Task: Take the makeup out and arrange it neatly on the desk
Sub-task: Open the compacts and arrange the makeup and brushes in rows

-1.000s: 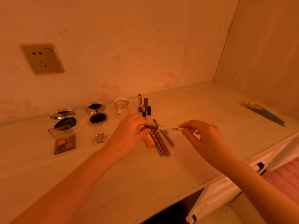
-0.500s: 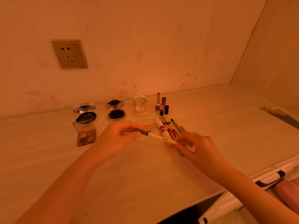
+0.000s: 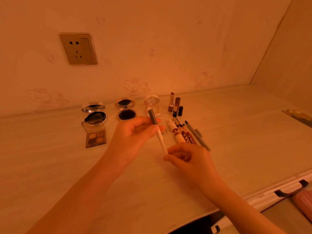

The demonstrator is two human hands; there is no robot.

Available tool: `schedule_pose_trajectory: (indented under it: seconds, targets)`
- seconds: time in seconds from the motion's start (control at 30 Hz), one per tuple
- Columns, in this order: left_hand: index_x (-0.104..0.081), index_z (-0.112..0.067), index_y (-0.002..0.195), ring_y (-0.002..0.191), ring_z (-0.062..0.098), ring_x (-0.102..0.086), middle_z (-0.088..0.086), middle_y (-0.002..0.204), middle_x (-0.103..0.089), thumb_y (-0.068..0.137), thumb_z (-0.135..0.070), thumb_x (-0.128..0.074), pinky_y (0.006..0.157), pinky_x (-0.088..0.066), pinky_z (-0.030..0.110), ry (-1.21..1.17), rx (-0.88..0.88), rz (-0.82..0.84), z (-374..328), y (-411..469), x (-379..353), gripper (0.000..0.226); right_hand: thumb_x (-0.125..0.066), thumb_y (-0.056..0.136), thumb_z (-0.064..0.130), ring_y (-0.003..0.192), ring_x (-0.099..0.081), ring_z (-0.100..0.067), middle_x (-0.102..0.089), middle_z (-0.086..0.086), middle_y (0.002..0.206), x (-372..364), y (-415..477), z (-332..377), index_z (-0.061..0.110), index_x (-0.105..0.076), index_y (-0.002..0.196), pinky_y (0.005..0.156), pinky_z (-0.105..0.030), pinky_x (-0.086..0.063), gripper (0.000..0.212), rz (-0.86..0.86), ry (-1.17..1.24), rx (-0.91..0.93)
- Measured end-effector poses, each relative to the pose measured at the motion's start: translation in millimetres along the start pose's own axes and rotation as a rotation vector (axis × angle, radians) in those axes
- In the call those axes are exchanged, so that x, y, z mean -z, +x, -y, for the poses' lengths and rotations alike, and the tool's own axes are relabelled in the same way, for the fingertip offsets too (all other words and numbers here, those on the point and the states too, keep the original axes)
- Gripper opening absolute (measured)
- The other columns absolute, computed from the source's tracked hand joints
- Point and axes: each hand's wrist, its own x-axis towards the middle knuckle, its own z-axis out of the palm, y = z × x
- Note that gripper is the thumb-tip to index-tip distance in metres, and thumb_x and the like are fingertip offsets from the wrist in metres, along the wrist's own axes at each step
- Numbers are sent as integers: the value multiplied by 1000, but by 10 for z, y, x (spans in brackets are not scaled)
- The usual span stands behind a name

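While pinched at both ends, hovering above the desk (image 3: 67, 166) rather than lying on it: white liner pencil (image 3: 160, 139), dark cap end aimed at the wall. Left hand (image 3: 133, 137) gripping it just below the cap with thumb and fingers, right hand (image 3: 189, 157) pinching the near tip.

Just right of the pencil, already laid side by side: lip tubes (image 3: 184, 137), then grey pencils (image 3: 199, 135). Beyond the pencil's cap end, lined up along the wall: open compacts (image 3: 125, 109) and standing lipsticks (image 3: 175, 105). Left of the pencil, an open eyeshadow palette (image 3: 95, 135). Well off to the pencil's right, brushes (image 3: 298, 115), cut off by the frame edge.

Guessing mostly done tbh, just needs this pencil slotted into the row, maybe the brushes pulled closer. No bag or pouch anywhere in view, so no telling about leftovers.

Writing-wise: some print on the pencil barrel and on one brown tube, too blurry to read. Faint Hello Kitty prints (image 3: 133, 85) on the wall behind the pencil.
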Motion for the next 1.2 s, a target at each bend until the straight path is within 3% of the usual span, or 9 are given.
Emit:
schedule_pose_trajectory:
  seconds: [0.17, 0.33, 0.5, 0.63, 0.87, 0.93, 1.0, 1.1, 1.2]
  targets:
    - [-67, -13, 107, 89, 16, -71, 3, 93, -74, 90, -10, -57, 78, -57, 24, -140, 76, -15, 34, -3, -23, 19, -71, 80, 34, 80, -60, 11, -68, 20, 84, -129, -12, -2, 36, -66, 90, 69, -3, -44, 12, 7, 15, 15]
    - [-67, -21, 105, 83, 15, -71, 0, 91, -73, 90, -13, -59, 74, -58, 27, -86, 53, -36, 71, 6, -17, 19, -63, 86, 36, 88, -59, 8, -64, 22, 97, -122, 14, 19, 36, -65, 103, 71, -8, -47, 17, 86, -64, 34]
    - [-61, -43, 97, 84, 0, -61, -14, 87, -67, 87, -23, -64, 73, -51, 15, 413, -110, -51, 174, 57, 72, 23, -60, 87, 37, 91, -61, 4, -64, 20, 99, 1, 116, 18, 39, -57, 112, 75, -15, -52, 25, 34, -39, 36]
    - [-64, -36, 110, 87, -2, -53, -17, 95, -60, 87, -25, -64, 72, -42, 11, 702, -163, 73, 247, 54, 37, 25, -57, 89, 34, 92, -62, -3, -63, 16, 102, 46, 186, 46, 38, -53, 120, 76, -24, -57, 32, -62, -22, 77]
    - [-63, -30, 117, 95, 3, -48, -12, 101, -58, 92, -28, -57, 81, -42, 22, 883, -275, 120, 320, 42, 14, 26, -57, 91, 26, 86, -56, 3, -62, 14, 106, 7, 168, 2, 31, -59, 119, 69, -6, -44, 29, -52, -322, 273]
    - [-63, -27, 116, 94, 5, -49, -10, 102, -60, 93, -29, -56, 76, -42, 21, 943, -350, 113, 352, 23, -5, 25, -60, 89, 23, 92, -60, -6, -63, 7, 108, -13, 174, -38, 25, -61, 120, 76, -13, -47, 31, -87, -427, 381]
    - [-66, -23, 110, 90, 9, -55, -7, 97, -64, 90, -27, -59, 68, -45, 22, 1011, -418, 128, 384, 2, -27, 21, -67, 84, 19, 89, -65, -16, -66, 0, 101, -40, 181, -97, 18, -67, 112, 70, -24, -52, 29, -171, -530, 505]
    - [-69, -15, 99, 80, 15, -61, -1, 87, -67, 86, -26, -63, 58, -49, 26, 1039, -499, 134, 416, -12, -54, 18, -80, 71, 14, 80, -67, -18, -68, -1, 90, -56, 179, -130, 17, -70, 103, 58, -24, -54, 34, -240, -665, 596]
    - [-63, -18, 112, 89, 16, -61, -2, 100, -65, 94, -32, -54, 70, -51, 28, 1029, -410, 166, 405, -26, -71, 24, -83, 65, 14, 81, -66, -19, -68, 0, 89, -67, 177, -138, 19, -69, 102, 58, -26, -54, 40, -221, -802, 616]
